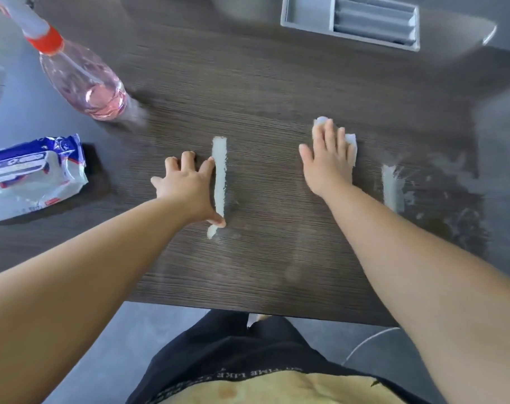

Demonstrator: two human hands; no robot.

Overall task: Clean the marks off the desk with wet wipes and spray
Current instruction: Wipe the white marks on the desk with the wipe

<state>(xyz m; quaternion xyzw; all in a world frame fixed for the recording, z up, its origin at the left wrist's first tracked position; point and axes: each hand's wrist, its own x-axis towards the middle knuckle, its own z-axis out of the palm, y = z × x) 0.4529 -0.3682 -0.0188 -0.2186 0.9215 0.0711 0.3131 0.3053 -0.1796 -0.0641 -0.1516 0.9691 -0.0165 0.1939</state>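
Note:
On the dark wood-grain desk (262, 91) a long white mark (219, 182) runs front to back near the middle. A shorter, smeared white mark (391, 188) lies to the right with wet streaks beyond it. My right hand (326, 158) presses flat on a white wet wipe (351, 144) between the two marks. Just left of the long mark, my left hand (189, 185) rests on the desk on spread fingertips, its thumb touching the mark's lower end. A spray bottle (84, 74) with pink liquid stands at the back left. The blue and white wipes pack (32, 176) lies at the left.
A grey cable tray (349, 21) is set into the desk at the back right. The desk's front edge (262, 312) is close to my body, with grey floor below it. Wet smears cover the desk's right side.

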